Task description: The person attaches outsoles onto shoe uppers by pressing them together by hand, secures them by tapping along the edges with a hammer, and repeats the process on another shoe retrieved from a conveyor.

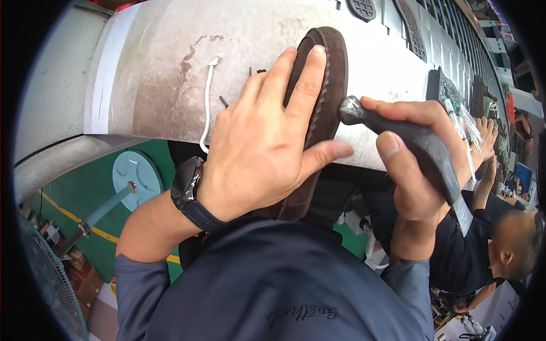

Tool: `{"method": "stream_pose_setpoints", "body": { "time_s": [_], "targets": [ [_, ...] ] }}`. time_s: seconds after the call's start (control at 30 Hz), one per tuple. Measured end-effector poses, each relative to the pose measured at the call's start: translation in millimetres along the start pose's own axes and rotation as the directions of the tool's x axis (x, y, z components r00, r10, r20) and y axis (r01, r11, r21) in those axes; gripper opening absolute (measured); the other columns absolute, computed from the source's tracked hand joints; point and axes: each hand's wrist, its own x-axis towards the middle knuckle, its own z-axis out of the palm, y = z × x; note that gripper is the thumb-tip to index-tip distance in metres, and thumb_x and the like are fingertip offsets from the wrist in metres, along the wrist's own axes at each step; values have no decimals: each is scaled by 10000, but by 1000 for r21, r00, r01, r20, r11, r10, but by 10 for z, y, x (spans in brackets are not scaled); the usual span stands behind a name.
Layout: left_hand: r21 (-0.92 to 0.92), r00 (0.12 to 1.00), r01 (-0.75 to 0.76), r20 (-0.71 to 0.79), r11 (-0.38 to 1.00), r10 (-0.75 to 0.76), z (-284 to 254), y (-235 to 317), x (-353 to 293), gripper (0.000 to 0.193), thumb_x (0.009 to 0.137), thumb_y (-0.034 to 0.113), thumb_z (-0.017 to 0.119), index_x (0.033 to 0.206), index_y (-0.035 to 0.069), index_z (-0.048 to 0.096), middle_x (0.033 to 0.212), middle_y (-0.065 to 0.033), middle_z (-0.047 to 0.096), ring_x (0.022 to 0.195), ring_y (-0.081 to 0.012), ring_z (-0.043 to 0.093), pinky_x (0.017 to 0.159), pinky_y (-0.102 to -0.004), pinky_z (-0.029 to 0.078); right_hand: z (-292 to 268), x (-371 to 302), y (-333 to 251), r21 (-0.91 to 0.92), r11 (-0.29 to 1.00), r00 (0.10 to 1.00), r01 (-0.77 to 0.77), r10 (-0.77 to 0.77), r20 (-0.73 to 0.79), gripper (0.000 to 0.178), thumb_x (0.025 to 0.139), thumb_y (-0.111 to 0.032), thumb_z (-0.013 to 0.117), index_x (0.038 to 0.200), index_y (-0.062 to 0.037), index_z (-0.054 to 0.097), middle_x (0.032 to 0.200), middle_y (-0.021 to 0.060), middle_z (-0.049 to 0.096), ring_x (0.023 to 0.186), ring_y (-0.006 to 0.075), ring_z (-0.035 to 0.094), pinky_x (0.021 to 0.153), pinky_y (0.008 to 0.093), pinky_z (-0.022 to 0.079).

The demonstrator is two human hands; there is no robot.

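My left hand spans a dark brown, suede-looking moccasin shoe. Its fingers press across the upper beside a raised, pleated seam, and the thumb lies toward the right side. The shoe's toe end points away over the worktable; its near end hangs past the front edge, partly covered by my hand. In my right hand is a dark, curved, hammer-like tool. The rounded metal end of that tool is close to the shoe's right side; whether they touch I cannot tell. A flat pale tip sticks out below my fist.
A white cord and small dark pins lie left of the shoe. Soles rest on a metal rack at the far right. At right works another person. A blue round-based stand and a fan are at lower left.
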Motion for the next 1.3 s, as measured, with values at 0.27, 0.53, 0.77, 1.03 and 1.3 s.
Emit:
{"method": "stream_pose_setpoints", "body": {
  "time_s": [0.27,0.53,0.77,1.03,1.3],
  "targets": [
    [15,996,-14,-86,1000,15,51,-11,18,660,1056,403,582,1570,16,433,1398,-241,606,1157,-446,630,965,-478,526,129,-392,168,-7,982,982,188,-187,37,339,826,-86,745,1089,103,645,1073,276,740,1066,344,735,1028,417,534],
    [4,984,-62,-170,998,62,131,-64,33,597,1047,345,589,1504,-24,481,1301,-276,635,1119,-459,638,944,-473,524,376,-895,338,138,953,963,268,-268,-19,338,709,3,824,1006,94,691,926,232,748,900,358,790,802,382,648],
    [-34,974,-96,-210,995,86,136,-90,24,526,1038,278,586,1422,-78,532,1237,-319,647,1102,-479,641,939,-473,520,199,-1005,229,177,970,982,168,-181,60,316,739,-12,832,1014,81,706,967,234,758,973,348,783,894,395,630],
    [-61,965,-133,-237,989,115,180,-140,63,499,1041,220,577,1387,-137,534,1213,-362,641,1114,-500,633,965,-469,506,461,-786,299,200,974,990,106,-86,-107,306,943,-145,687,1147,76,627,1169,259,733,1056,286,720,1025,392,525],
    [-75,955,-145,-271,987,120,157,-113,-2,576,1055,242,586,1451,-156,461,1250,-367,623,1144,-502,622,998,-467,502,423,-1150,445,545,838,997,-39,71,-37,284,902,5,711,1162,99,646,1172,253,740,1141,300,721,1031,404,547]
  ]
}}
